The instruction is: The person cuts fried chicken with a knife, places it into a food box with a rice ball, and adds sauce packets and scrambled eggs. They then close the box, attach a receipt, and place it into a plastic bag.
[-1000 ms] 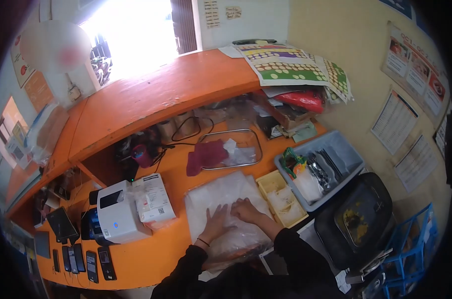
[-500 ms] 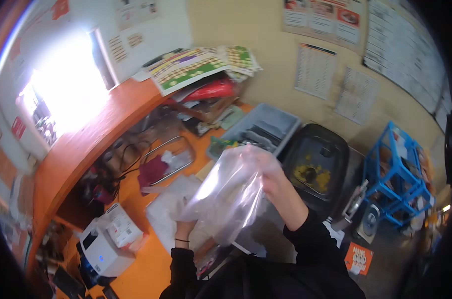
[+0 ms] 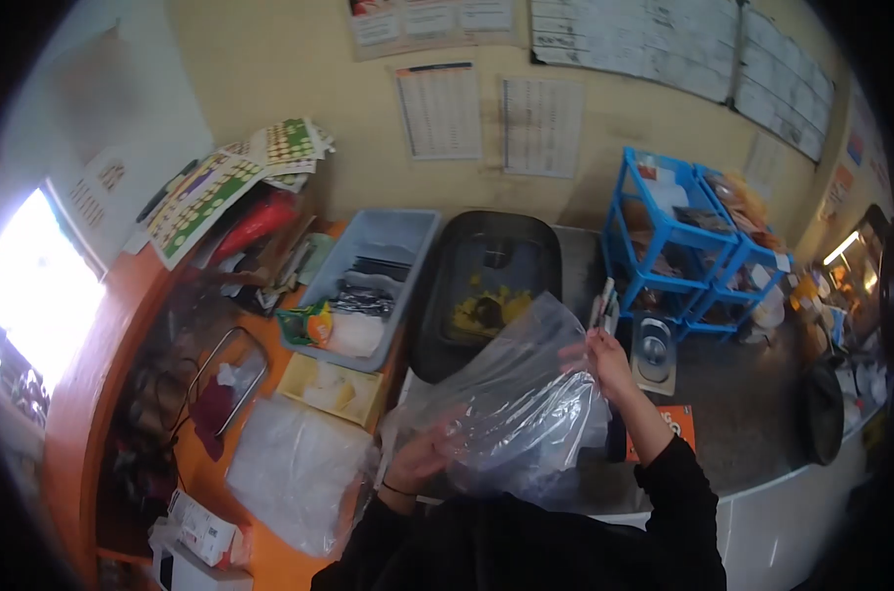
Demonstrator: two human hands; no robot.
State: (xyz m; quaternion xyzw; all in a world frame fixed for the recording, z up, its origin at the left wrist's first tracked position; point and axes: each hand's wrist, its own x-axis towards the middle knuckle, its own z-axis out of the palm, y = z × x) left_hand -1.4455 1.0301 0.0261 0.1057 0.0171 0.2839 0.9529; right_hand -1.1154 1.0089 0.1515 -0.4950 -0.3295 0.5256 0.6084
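A clear plastic bag point(image 3: 521, 394) is stretched between my two hands above the dark counter. My right hand point(image 3: 604, 362) pinches its upper right edge. My left hand point(image 3: 424, 455) is at its lower left side, partly seen through the film, with the fingers around the plastic. The bag's upper part overlaps the front of a black tray point(image 3: 506, 251) holding yellow pieces. To the left, a stack of clear plastic bags point(image 3: 294, 473) lies on the orange desk, beside a small yellow basket point(image 3: 299, 379).
A grey-blue bin point(image 3: 417, 236) with packets stands behind the yellow basket. Blue racks point(image 3: 678, 234) stand at the back right, near a scale point(image 3: 654, 362) and an orange card point(image 3: 675, 422). A wire-rimmed tray point(image 3: 255, 379) and a white printer point(image 3: 196, 571) are at the left.
The view has swung right, from the orange desk to the dark counter. My hands, first on the stack, have lifted a clear bag and carried it right, now spread wider.
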